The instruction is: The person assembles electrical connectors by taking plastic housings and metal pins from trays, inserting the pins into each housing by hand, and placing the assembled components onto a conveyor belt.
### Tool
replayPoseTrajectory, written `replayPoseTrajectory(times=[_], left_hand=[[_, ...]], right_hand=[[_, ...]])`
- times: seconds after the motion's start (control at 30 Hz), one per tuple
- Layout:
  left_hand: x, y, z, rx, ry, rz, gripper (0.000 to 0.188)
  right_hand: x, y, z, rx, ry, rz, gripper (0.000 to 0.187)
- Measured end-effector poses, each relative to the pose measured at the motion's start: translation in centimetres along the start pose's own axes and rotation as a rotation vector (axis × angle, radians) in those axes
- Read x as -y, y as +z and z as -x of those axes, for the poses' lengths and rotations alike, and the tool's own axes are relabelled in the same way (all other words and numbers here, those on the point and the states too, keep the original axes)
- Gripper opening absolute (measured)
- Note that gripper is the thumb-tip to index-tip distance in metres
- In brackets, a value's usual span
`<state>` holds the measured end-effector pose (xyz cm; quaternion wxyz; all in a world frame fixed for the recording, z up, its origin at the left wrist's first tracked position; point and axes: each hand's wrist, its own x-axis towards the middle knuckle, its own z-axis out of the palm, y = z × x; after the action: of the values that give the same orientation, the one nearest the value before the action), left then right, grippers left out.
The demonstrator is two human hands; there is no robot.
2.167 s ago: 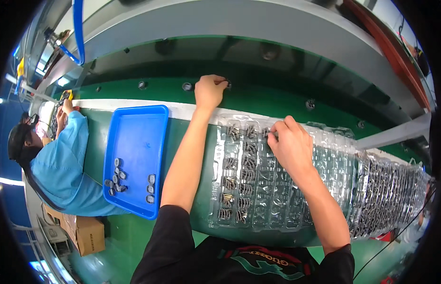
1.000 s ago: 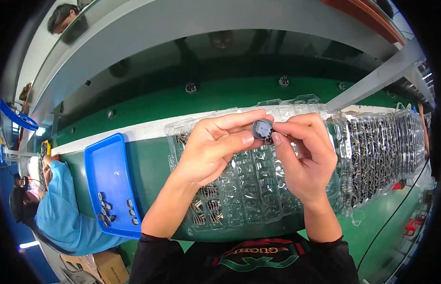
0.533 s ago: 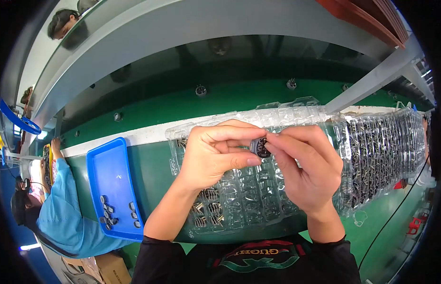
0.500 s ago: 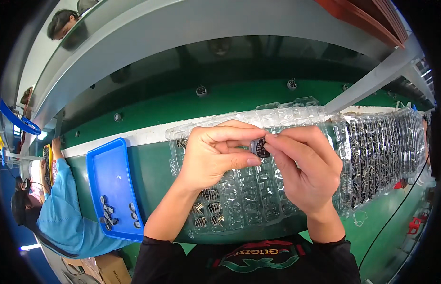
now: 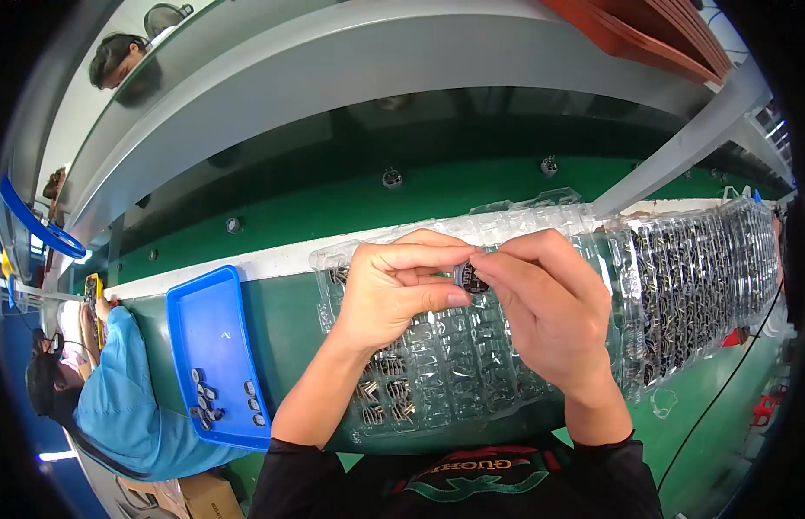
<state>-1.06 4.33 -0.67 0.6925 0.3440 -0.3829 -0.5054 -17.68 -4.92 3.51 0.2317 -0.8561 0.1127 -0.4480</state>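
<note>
My left hand (image 5: 368, 294) pinches a small round part (image 5: 473, 278) with a dark face and a grey rim between thumb and fingers. From the other side my right hand (image 5: 554, 307) is closed, its thumb and fingertips pressed against the edge and face of that part. Whether those fingertips hold a separate small piece is hidden. Below both hands lies a clear plastic blister tray (image 5: 459, 368) with rows of pockets. Small parts with metal pins (image 5: 385, 394) fill pockets at its left side, while many other pockets look bare.
A blue tray (image 5: 214, 333) with several small round parts (image 5: 205, 400) stands to the left. More blister trays (image 5: 679, 298), full of pinned parts, reach off to the right. A grey post (image 5: 679, 147) rises behind them. A co-worker in blue (image 5: 126, 398) sits far left.
The view has shifted slightly, so the surroundings sit a little lower and further right. Both hands keep their grip on the round part, which has turned slightly.
</note>
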Motion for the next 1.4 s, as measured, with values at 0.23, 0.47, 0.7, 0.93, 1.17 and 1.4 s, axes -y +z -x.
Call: replayPoseTrajectory(times=[0.23,0.47,0.7,0.93,1.17,1.4], left_hand=[[0.8,0.0,0.0,-0.027,0.040,0.063,0.041],[-1.5,-0.9,-0.7,-0.208,-0.037,0.061,0.029],[-3.3,-7.4,-4.6,-0.561,-0.049,-0.736,0.026],[0.0,-20.4,-5.1,-0.670,-0.046,-1.269,0.024],[-1.3,-19.2,-6.3,-0.628,-0.134,-1.086,0.030],[-0.8,-16.1,-16.8,-0.259,0.121,-1.938,0.035]], right_hand=[[-0.7,1.8,0.4,-0.095,0.014,-0.070,0.028],[-2.0,4.3,-0.2,-0.153,-0.076,-0.031,0.036],[-4.5,6.8,1.5,0.407,0.095,0.089,0.011],[-5.0,12.1,1.2,0.474,-0.082,0.423,0.009],[-6.5,12.6,1.4,0.501,0.036,0.349,0.008],[-6.7,12.3,0.9,0.502,-0.025,0.243,0.009]])
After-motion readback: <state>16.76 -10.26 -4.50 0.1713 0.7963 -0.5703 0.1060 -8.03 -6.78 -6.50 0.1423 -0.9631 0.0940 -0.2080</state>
